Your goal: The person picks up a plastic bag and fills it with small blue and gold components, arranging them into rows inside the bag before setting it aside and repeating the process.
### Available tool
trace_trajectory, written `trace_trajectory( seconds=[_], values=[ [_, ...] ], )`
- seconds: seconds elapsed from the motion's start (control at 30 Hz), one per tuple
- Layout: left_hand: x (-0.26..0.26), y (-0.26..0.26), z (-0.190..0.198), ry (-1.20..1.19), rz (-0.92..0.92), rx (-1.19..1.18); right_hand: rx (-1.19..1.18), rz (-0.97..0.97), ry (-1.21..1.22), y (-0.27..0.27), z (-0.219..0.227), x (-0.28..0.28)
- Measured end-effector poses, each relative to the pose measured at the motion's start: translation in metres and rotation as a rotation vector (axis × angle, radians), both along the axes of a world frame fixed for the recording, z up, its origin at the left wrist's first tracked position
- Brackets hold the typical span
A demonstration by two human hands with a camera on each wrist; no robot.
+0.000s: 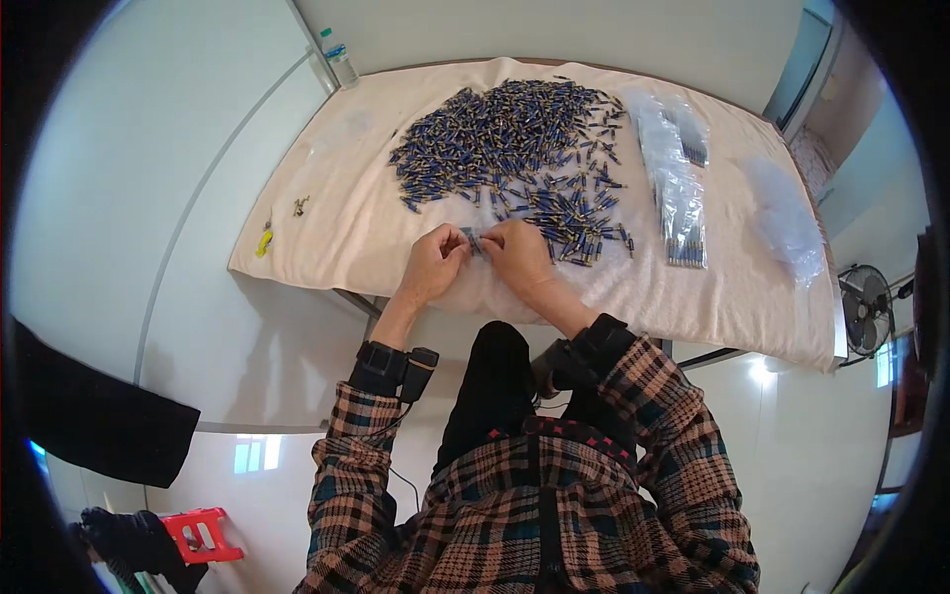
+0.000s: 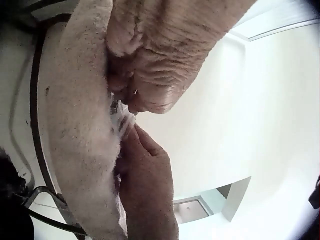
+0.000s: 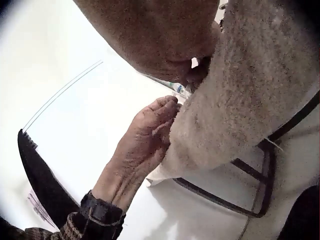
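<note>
At the table's near edge, my left hand (image 1: pixel 435 263) and right hand (image 1: pixel 520 259) meet and pinch a small clear plastic bag (image 1: pixel 470 236) from either side. Dark pieces show through the plastic in the head view. The left wrist view shows the crinkled film (image 2: pixel 122 120) between both sets of fingertips, close over the cloth. Just beyond the right hand lies a loose cluster of small blue cylinders with gold-coloured ends (image 1: pixel 574 220). A much larger heap of the same pieces (image 1: pixel 495 134) spreads behind it.
Filled clear bags (image 1: pixel 683 223) lie in a column to the right, with a bundle of clear plastic (image 1: pixel 787 218) beyond. A yellow item (image 1: pixel 264 243) sits near the left edge of the cream cloth (image 1: pixel 336 228). A water bottle (image 1: pixel 338 59) stands at the back-left corner.
</note>
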State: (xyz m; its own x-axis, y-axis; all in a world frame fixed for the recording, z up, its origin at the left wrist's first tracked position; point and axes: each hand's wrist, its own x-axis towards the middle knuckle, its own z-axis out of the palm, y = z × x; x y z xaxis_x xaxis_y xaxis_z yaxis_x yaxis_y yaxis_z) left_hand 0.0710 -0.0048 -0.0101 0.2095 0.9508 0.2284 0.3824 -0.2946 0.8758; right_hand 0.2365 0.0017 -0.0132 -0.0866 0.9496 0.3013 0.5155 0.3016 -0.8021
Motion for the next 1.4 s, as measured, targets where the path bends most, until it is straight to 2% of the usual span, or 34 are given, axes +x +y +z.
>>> trace_trajectory(
  seconds=[0.07, 0.2, 0.37, 0.47, 0.5, 0.6, 0.77, 1.03, 1.3, 1.37, 1.4],
  values=[
    [-0.001, -0.006, -0.004, -0.144, 0.010, 0.000, 0.118, 0.013, 0.002, 0.002, -0.006, 0.002],
    [-0.001, -0.021, -0.002, -0.111, 0.090, -0.052, -0.008, 0.055, -0.013, 0.003, 0.002, 0.008],
    [-0.001, -0.038, 0.001, -0.039, 0.104, -0.004, 0.020, 0.120, 0.034, 0.009, -0.001, 0.010],
    [0.003, -0.043, -0.005, 0.081, 0.115, 0.316, -0.015, 0.115, -0.023, 0.011, 0.001, 0.010],
    [0.004, -0.044, -0.006, 0.079, 0.117, 0.313, -0.018, 0.117, -0.025, 0.012, 0.004, 0.010],
    [0.007, -0.044, -0.008, 0.168, 0.060, 0.536, -0.032, 0.162, -0.103, 0.018, 0.010, 0.014],
    [0.008, -0.044, -0.010, 0.199, 0.057, 0.578, -0.106, 0.268, -0.118, 0.024, 0.013, 0.016],
    [0.007, -0.043, -0.007, 0.208, 0.015, 0.540, -0.003, 0.152, -0.101, 0.019, 0.007, 0.002],
    [0.007, -0.041, -0.009, 0.200, -0.007, 0.531, 0.065, 0.003, -0.261, 0.012, 0.010, -0.005],
    [0.009, -0.042, -0.006, 0.205, 0.018, 0.543, 0.068, 0.093, -0.160, 0.013, 0.007, -0.001],
    [0.010, -0.043, -0.005, 0.187, -0.012, 0.547, 0.066, 0.060, -0.170, 0.013, 0.007, 0.006]
  ],
)
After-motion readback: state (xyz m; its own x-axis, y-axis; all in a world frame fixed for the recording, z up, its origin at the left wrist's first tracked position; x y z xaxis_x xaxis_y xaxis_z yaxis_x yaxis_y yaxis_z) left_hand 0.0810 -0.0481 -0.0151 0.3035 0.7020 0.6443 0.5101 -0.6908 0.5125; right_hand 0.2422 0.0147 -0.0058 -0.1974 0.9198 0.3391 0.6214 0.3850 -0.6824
